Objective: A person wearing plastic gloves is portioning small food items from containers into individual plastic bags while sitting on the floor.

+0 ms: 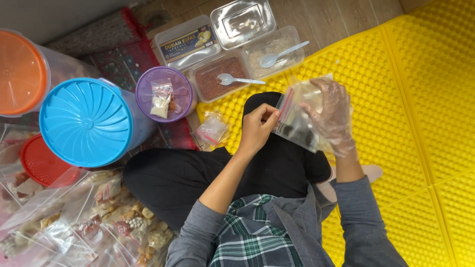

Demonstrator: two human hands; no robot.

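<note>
I sit cross-legged and hold a clear zip bag (297, 121) over my knee. My left hand (257, 128), bare, pinches the bag's red-striped edge. My right hand (334, 116) wears a thin clear plastic glove and grips the bag's other side from behind. The bag looks nearly empty, with dark shapes showing through it. A small filled zip bag (213, 129) lies on the yellow mat (420, 99) just left of my left hand.
Ahead lie open clear tubs: one of reddish powder (217, 76) with a white spoon (237, 79), one of pale grains (274, 49) with another spoon. A purple lid (185, 94) carries a small packet. Blue (86, 121) and orange (20, 71) lidded containers stand left, packed bags (99, 217) below.
</note>
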